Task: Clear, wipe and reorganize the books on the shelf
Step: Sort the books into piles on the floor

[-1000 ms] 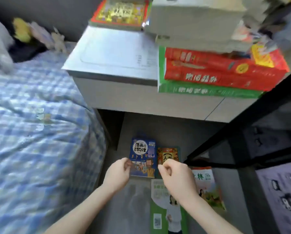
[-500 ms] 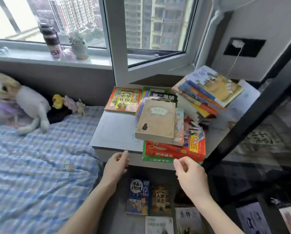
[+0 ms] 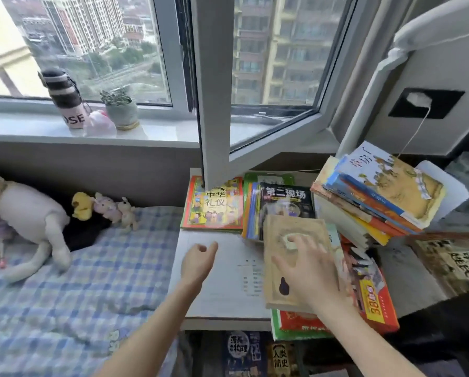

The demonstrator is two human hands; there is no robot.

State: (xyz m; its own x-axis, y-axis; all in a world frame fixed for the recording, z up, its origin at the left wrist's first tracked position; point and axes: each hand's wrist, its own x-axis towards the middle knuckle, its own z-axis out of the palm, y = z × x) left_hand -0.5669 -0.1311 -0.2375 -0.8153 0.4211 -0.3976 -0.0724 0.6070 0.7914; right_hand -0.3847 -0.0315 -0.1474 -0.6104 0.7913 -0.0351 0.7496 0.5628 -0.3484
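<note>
A low white shelf top point(image 3: 217, 292) beside the bed carries several books. My right hand point(image 3: 306, 265) lies spread, fingers straight, on a tan book point(image 3: 279, 240) that tops a red and green stack point(image 3: 374, 303). My left hand point(image 3: 198, 262) hovers over the bare white surface, fingers loosely curled, holding nothing. Behind lie a red-bordered book point(image 3: 214, 205), a black-covered book point(image 3: 285, 202) and a tilted pile of books point(image 3: 377, 191) at the right. Two books point(image 3: 255, 352) lie on the floor below.
A blue checked bed point(image 3: 64, 281) with plush toys point(image 3: 26, 213) fills the left. An open window frame point(image 3: 214, 104) juts over the shelf's back. A bottle point(image 3: 64, 99) and a potted plant point(image 3: 120, 107) stand on the sill. A dark frame point(image 3: 445, 322) borders the right.
The view has lifted from the floor books to the shelf top. Both hands rose from the floor books; my right hand now rests on the tan book, my left over the white surface.
</note>
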